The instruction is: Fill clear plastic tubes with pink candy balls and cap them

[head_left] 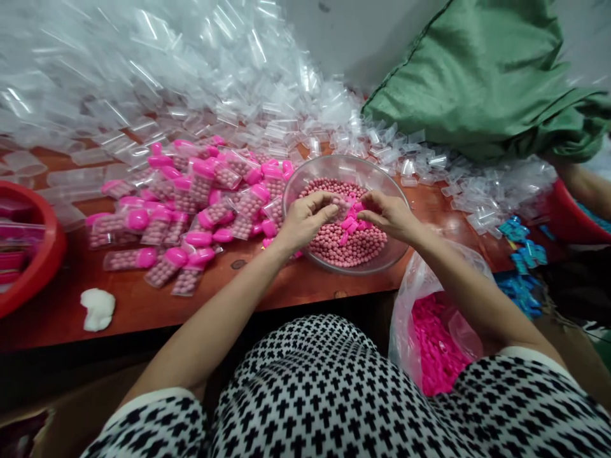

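A clear bowl (305, 175) full of small pink balls (358, 245) stands on the red-brown table (267, 289), with a few pink caps lying on the balls. My left hand (303, 219) is over the bowl with its fingers curled round a small clear tube. My right hand (389, 215) is beside it, pinching a pink cap (357, 208) at the tube's mouth. To the left of the bowl lies a heap of filled tubes with pink caps (191, 203).
A big pile of empty clear tubes (157, 70) covers the back of the table. A red basin (41, 254) stands at the left, a white wad (98, 308) near the front edge. A plastic bag of pink caps (434, 343) hangs by my lap; a green sack (482, 76) lies at the right.
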{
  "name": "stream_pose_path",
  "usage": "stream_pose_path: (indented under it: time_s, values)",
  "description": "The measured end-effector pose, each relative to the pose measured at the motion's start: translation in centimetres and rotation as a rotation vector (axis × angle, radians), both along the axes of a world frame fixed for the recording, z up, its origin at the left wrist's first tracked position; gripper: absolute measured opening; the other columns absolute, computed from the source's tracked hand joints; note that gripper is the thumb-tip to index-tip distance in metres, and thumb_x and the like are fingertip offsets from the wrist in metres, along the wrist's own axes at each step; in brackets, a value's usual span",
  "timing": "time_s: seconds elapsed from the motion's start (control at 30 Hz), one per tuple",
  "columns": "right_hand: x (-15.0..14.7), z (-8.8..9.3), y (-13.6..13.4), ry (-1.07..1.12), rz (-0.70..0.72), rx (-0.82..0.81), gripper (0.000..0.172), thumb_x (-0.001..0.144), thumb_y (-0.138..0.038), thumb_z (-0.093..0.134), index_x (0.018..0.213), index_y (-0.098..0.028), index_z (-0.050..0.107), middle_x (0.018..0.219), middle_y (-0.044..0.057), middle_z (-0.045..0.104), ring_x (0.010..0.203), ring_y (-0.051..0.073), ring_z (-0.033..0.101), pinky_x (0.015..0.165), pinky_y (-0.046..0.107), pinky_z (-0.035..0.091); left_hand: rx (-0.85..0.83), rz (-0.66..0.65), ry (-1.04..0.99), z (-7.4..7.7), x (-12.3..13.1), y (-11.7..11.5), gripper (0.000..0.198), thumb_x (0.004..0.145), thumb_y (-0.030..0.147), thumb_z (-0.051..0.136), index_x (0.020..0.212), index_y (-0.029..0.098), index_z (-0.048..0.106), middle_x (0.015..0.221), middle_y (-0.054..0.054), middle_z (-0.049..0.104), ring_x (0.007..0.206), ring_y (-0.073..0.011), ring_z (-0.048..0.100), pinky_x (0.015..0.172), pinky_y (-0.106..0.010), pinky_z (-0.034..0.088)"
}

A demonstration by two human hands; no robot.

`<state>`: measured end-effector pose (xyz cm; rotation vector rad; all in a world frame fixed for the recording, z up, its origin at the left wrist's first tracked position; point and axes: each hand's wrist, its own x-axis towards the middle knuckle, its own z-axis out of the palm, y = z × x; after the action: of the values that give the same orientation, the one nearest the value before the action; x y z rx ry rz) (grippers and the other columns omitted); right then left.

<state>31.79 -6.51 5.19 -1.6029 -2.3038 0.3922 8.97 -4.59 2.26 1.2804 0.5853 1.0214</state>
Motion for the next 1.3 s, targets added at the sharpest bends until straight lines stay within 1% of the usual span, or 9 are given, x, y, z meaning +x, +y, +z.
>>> stream_pose_path:
  time_s: [0.13,0.27,0.53,0.73,0.8,0.9,1.03,1.13,1.3]
  values:
    - [-2.6,0.0,-0.6,0.015,-0.069,0.132,0.024,0.085,-0.036,0.061,0.1,-0.017,0.06,0.085,0.006,0.068,0.072,0.018,0.06,0.067,0.029,0.041,-0.05,-0.011,-0.048,0.0,-0.1,0.0,0.038,0.075,0.044,0.075,0.098,0.015,0.067,0.097,-0.006,0.07,0.088,-0.0177,0.065,0.08,-0.032,0.055]
    - [-4.2,0.0,-0.8,0.228,-0.133,0.166,0.02,0.077,-0.033,0.069,0.087,-0.017,0.061,0.077,0.002,0.064,0.069,0.015,0.057,0.067,0.028,0.043,-0.038,-0.016,-0.047,-0.1,-0.1,0.0,0.036,0.075,0.044,0.074,0.096,0.016,0.067,0.096,-0.006,0.071,0.087,-0.018,0.066,0.079,-0.031,0.056]
    - [-4.5,-0.1,-1.5,1.115,-0.267,-0.42,0.042,0.066,-0.052,0.08,0.082,-0.018,0.061,0.077,-0.001,0.065,0.067,0.012,0.065,0.07,0.031,0.06,0.09,0.147,0.098,-0.6,0.2,0.1,0.025,0.081,0.033,0.064,0.098,0.015,0.068,0.097,-0.006,0.071,0.088,-0.0177,0.065,0.079,-0.03,0.054]
    - [-3.4,-0.5,-1.0,1.172,-0.27,-0.719,0.045,0.058,-0.041,0.089,0.079,-0.017,0.058,0.072,0.0,0.069,0.059,0.012,0.067,0.063,0.03,0.062,0.291,0.162,0.255,-0.4,0.0,-0.5,0.021,0.085,0.029,0.061,0.099,0.018,0.071,0.096,-0.004,0.073,0.091,-0.0178,0.067,0.085,-0.028,0.05]
    - [-2.8,-0.2,-0.9,1.084,-0.233,-0.652,0.047,0.06,-0.038,0.087,0.093,-0.018,0.06,0.074,0.0,0.07,0.062,0.014,0.068,0.062,0.031,0.061,0.301,0.156,0.259,-0.5,-0.1,-0.5,0.023,0.086,0.033,0.061,0.101,0.019,0.071,0.098,-0.004,0.073,0.091,-0.0182,0.067,0.085,-0.029,0.051]
    - [-2.3,0.6,-1.0,0.945,-0.185,-0.305,0.051,0.068,-0.039,0.082,0.111,-0.021,0.062,0.081,0.0,0.07,0.066,0.014,0.067,0.065,0.031,0.059,0.271,0.136,0.229,-0.8,0.1,-0.4,0.028,0.087,0.037,0.06,0.105,0.019,0.071,0.101,-0.005,0.073,0.091,-0.0186,0.067,0.084,-0.029,0.052]
    - [-3.3,1.7,-1.7,0.703,-0.09,0.073,0.034,0.083,-0.041,0.068,0.113,-0.024,0.066,0.101,0.004,0.07,0.086,0.018,0.068,0.08,0.036,0.057,0.281,0.126,0.232,-0.9,0.2,-0.3,0.028,0.088,0.037,0.06,0.105,0.019,0.072,0.101,-0.005,0.074,0.092,-0.0184,0.068,0.084,-0.029,0.052]
    - [-4.5,1.7,-2.1,0.511,-0.008,0.178,0.027,0.088,-0.037,0.063,0.11,-0.024,0.067,0.105,0.006,0.07,0.095,0.02,0.066,0.088,0.038,0.054,0.3,0.152,0.25,-0.7,0.1,-0.4,0.025,0.087,0.035,0.06,0.103,0.019,0.072,0.099,-0.003,0.074,0.091,-0.0183,0.068,0.084,-0.028,0.051]
    - [-4.7,1.1,-2.4,0.384,0.042,0.233,0.024,0.089,-0.032,0.061,0.111,-0.022,0.064,0.106,0.008,0.07,0.089,0.018,0.067,0.082,0.034,0.054,0.339,0.218,0.278,-0.7,-0.2,-0.7,0.022,0.085,0.031,0.062,0.099,0.02,0.074,0.099,-0.005,0.075,0.091,-0.0191,0.069,0.084,-0.029,0.051]
